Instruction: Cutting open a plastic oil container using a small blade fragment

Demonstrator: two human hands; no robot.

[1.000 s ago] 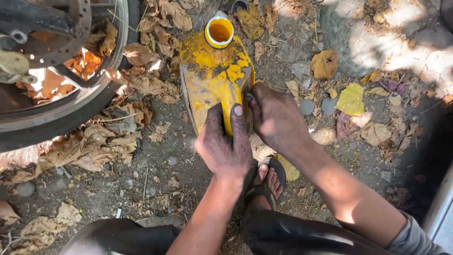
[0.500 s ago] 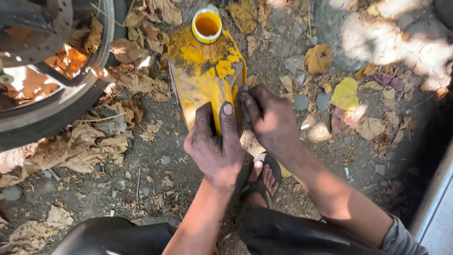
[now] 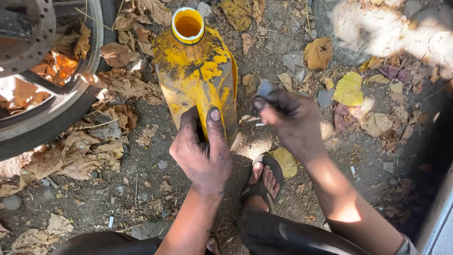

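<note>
Item: yellow jug (image 3: 200,71), grimy with black smears, lying on the ground (image 3: 155,189) among dry leaves (image 3: 94,151), open neck pointing away from me. I am gripping its near end with my left hand (image 3: 202,153), fingers wrapped round the edge and thumb pressed flat on top. My right hand (image 3: 288,120) is hovering just beside the jug's right edge, off it, fingers pinched on a small dark object (image 3: 265,89) that is too blurred to identify. Condition: the jug's side appears cut open along the right edge; I am judging the opening as made, with the working of the jug unfinished, since both hands are staying at it. Surroundings: a wheel (image 3: 42,94) at upper left, my sandalled foot (image 3: 264,182) just below the jug.
</note>
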